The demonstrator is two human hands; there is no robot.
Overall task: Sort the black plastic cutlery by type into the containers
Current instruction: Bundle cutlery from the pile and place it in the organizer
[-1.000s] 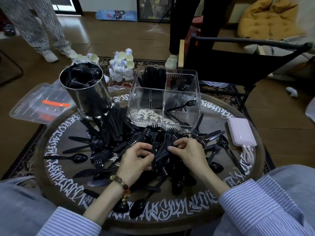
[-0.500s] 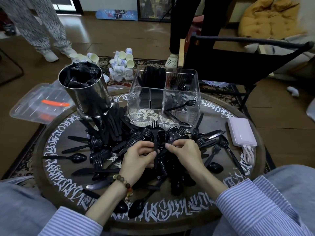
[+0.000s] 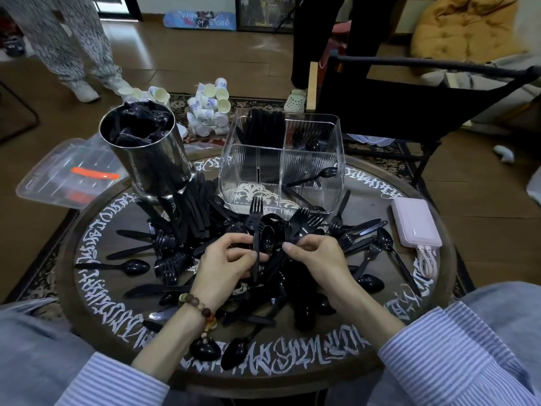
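Note:
A heap of black plastic cutlery covers the middle of the round table: forks, spoons and knives mixed. My left hand pinches a black fork by its handle, tines pointing away from me. My right hand grips a bunch of several forks just to the right of it. Behind the heap stands a clear divided container with knives at its back left, forks at its back right and spoons at its front right. A steel canister stands at the left.
A pink power bank with a cable lies at the table's right edge. A clear plastic lid sits off the left side. Paper cups lie on the floor behind. A black chair stands at the back right. Two people's legs are beyond.
Both hands have lifted slightly and drawn a little apart. The single fork in my left hand now stands clear of the bunch in my right hand.

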